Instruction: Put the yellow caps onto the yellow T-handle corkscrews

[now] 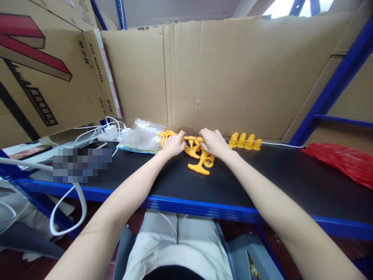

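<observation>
Between my hands lies a cluster of yellow plastic T-shaped handles [199, 168] with curved crossbars. My left hand [174, 144] is closed over yellow plastic at the left of this cluster; its fingers hide most of the part. At the cluster's right side, my right hand [215, 143] has its fingers curled round a yellow plastic piece that shows only at the thumb. Just below that hand, a round yellow cup-like part [208, 161] lies with its opening toward me. Several stepped yellow cups [249, 142] stand in a row right of my right hand.
A clear plastic bag [142, 134] lies left of my left hand. Charger cables and a white power strip [110, 133] sit farther left, with a blurred-out patch in front. A red plastic bag [340, 161] is at the right. Cardboard [233, 77] walls the back; a blue rail [201, 206] edges the black tabletop.
</observation>
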Available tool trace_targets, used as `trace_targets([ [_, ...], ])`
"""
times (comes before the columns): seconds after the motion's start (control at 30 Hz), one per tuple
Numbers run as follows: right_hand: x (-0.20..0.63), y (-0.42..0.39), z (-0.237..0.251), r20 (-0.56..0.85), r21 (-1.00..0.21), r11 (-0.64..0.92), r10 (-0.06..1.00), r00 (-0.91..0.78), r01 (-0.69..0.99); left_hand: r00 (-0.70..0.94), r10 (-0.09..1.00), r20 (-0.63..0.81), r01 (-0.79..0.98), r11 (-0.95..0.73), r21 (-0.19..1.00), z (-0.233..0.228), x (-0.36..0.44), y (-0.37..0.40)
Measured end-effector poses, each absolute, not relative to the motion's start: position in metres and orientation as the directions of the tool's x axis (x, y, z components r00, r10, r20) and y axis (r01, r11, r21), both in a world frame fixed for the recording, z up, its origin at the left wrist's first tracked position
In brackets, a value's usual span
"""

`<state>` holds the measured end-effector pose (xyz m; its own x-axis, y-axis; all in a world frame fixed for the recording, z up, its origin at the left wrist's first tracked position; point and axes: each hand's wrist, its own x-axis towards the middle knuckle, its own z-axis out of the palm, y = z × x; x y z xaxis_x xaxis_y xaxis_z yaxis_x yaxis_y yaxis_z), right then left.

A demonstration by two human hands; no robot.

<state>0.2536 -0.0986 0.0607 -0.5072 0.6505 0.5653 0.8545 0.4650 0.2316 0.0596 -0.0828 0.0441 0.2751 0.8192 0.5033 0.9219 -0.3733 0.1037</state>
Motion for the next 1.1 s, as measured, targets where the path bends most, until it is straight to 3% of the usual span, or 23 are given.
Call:
trace_targets([
  [0.23,0.274,-0.084,0.06,0.651,0.074,0.386,0.68,-0.338,0.92,0.164,0.846,0.507,0.936,-0.296,0.193,0.043,0.045,-0.074],
  [0.43,0.316,-0.067,0.062,0.757,-0.147,0.183,0.654,-0.008,0.972,0.071,0.881,0.468,0.938,-0.219,0.27,0.044,0.042,-0.071],
  [0.7,0.394,-0.045,0.027,0.614,-0.488,-0.106,0.664,0.427,0.867,0.054,0.789,0.613,0.929,-0.264,0.258,0.04,0.039,-0.064],
  [0.93,0.42,-0.028,-0.002,0.489,-0.637,-0.072,0.732,0.474,0.767,0.041,0.79,0.611,0.91,-0.282,0.303,0.034,0.034,-0.048],
  [1.1,0.417,-0.029,-0.001,0.388,-0.575,-0.117,0.833,0.395,0.81,0.066,0.812,0.579,0.9,-0.299,0.317,0.03,0.03,-0.043],
])
